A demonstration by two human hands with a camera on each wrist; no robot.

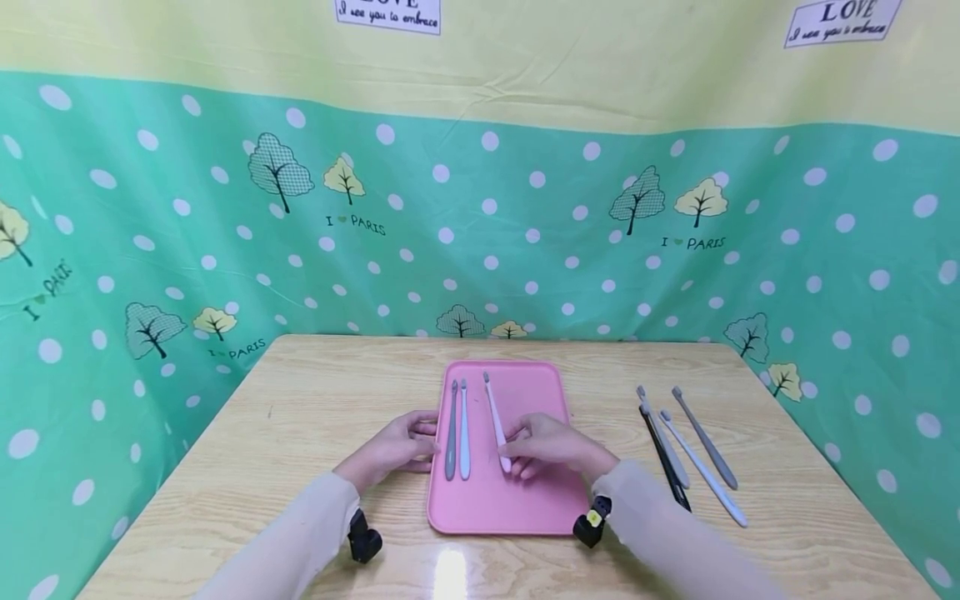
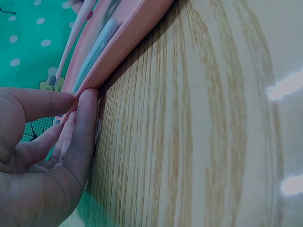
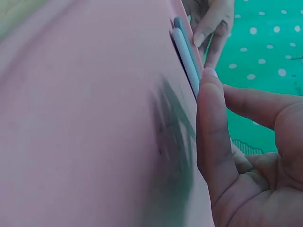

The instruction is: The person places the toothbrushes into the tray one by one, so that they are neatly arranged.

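Note:
My right hand pinches a pale pink toothbrush near its handle end, over the pink tray. In the left wrist view that toothbrush slants above the tray, bristle head down. My left hand holds the tray's left rim, thumb and forefinger pinching its edge in the left wrist view. Inside the tray by that rim, a dark grey toothbrush and a light blue toothbrush lie side by side, heads away from me. The right hand's own fingers hide the pink toothbrush in the right wrist view.
Right of the tray, on the wooden table, lie a black toothbrush, a grey-blue one, a pale blue one and a grey one. A polka-dotted cloth hangs behind the table and along its sides.

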